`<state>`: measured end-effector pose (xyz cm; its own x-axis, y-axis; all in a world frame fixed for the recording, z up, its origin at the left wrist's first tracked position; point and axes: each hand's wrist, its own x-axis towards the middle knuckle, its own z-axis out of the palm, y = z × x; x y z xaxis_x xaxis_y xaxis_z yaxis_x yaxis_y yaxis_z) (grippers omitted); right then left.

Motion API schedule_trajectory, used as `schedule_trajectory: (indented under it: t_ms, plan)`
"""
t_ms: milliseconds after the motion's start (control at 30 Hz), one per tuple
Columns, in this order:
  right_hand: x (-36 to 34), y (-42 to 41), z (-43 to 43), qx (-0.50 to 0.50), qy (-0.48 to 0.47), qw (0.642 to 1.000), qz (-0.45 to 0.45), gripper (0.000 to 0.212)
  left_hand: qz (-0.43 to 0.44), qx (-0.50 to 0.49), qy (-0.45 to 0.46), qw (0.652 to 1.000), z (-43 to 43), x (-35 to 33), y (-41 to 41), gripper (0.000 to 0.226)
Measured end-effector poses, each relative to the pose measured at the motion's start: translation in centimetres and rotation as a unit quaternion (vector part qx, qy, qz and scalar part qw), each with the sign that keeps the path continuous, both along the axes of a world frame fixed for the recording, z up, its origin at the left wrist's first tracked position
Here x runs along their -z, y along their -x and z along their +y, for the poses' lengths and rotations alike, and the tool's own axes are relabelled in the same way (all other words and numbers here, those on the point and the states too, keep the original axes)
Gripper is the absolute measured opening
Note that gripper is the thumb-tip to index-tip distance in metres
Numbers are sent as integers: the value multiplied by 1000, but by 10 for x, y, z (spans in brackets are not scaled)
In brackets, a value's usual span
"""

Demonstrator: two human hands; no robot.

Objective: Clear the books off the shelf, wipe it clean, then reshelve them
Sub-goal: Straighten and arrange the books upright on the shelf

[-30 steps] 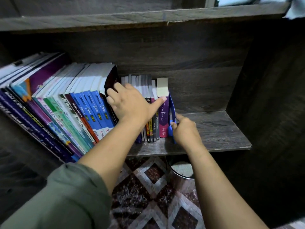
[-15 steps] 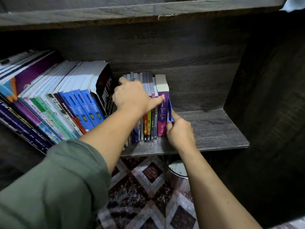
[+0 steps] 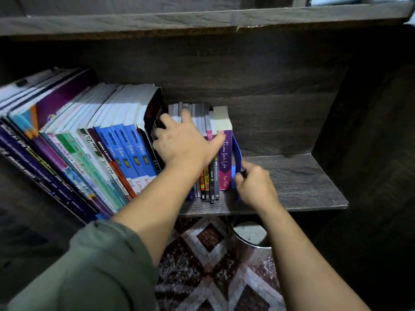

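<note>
Dark wood-grain back panel (image 3: 258, 81) at 12; upper board (image 3: 157, 19) above it. Side panel (image 3: 370, 131) at 3, in shadow. Patterned floor (image 3: 202, 265) at 6: maroon/grey diamonds. Round metal container (image 3: 249, 243) nr 5. Light dim.

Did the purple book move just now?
No. The purple book stands where it was on the shelf, just as far from its right end, beside the blue bookend.

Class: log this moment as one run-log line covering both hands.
left hand: pinches row of thin upright books, thumb on purple paperback | right hand: grips blue plastic bookend beside it | dark wooden shelf: stocked
</note>
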<state>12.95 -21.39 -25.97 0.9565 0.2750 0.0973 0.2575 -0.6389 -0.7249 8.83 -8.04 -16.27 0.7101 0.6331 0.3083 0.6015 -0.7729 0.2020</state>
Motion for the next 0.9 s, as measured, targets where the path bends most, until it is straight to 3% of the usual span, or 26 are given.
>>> schedule_trajectory:
  t_ms: [133,233,467,633,800,900]
  plan:
    - [-2,-2,-5,-31,-1,1000,0,45,14,92,-82,992,-2,21,26,126]
    - [0,-4,-3,-29,0,1000,-5,46,13,155,-153,976,6,43,35,128]
    - [4,3,13,0,-23,999,-40,53,-17,117,-162,980,4,55,17,120]
    - [8,3,14,-6,-34,999,-31,54,4,141,-172,975,9,56,20,132]
    - [10,6,14,-9,-28,999,-31,54,-81,140,-190,968,17,66,16,115]
    - [7,7,17,-9,14,1000,-27,54,-89,134,-192,968,16,66,12,115]
